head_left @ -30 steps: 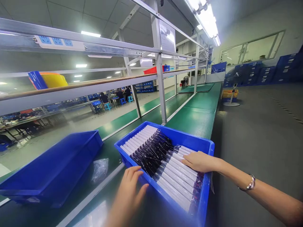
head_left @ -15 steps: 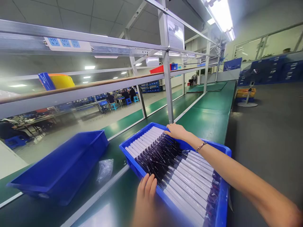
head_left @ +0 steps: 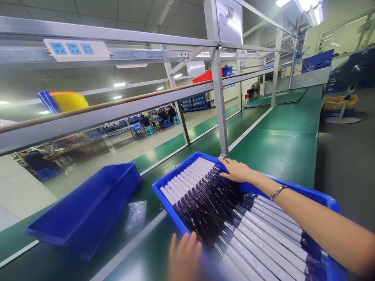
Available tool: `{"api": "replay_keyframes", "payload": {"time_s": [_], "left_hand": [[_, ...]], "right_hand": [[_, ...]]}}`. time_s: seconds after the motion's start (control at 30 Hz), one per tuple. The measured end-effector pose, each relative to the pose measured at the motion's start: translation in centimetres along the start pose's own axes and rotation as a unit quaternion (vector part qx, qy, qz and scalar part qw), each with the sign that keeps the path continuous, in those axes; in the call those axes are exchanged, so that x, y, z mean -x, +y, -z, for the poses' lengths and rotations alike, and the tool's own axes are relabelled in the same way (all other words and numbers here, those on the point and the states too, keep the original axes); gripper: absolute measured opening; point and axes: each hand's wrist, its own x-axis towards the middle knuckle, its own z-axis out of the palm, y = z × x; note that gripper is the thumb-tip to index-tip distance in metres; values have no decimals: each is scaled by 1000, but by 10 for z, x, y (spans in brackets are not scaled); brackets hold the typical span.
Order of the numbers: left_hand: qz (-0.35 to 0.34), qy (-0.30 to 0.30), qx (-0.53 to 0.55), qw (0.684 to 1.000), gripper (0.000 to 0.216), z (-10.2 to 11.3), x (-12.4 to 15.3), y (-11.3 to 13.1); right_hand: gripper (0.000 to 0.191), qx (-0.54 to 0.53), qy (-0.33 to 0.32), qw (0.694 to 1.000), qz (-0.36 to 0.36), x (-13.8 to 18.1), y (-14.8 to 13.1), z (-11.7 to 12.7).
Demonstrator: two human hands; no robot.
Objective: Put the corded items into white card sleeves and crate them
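Note:
A blue plastic bin sits at a slant on the green bench, filled with rows of white sticks in clear wrapping and dark cords or ends bunched across the middle. My right hand is on its far long rim, thumb and fingers over the edge by the dark bundle; a bracelet is on the wrist. My left hand, smeared by motion, holds the near rim with its fingertips bent over it. Left of it stands another blue bin with nothing visible inside, and a crumpled clear plastic bag.
A metal frame post rises just behind the full bin. Above runs a shelf rail with a yellow container and a power strip. The green bench extends away to the right. A floor fan stands beyond it.
The view has turned a little left and nearer, so the bench and frame sit farther right. Both hands stay at the full bin's rims.

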Motion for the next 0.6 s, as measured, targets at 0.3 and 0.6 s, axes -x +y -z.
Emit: {"api": "replay_keyframes", "payload": {"time_s": [0.3,0.6], "left_hand": [[-65,58,-139,986,53,146,-74,11],[-75,-113,-204,970,44,150,-121,11]], "right_hand": [[49,-53,-34,998,10,-4,8,1],[50,-81,-53,995,9,-2,9,8]]}}
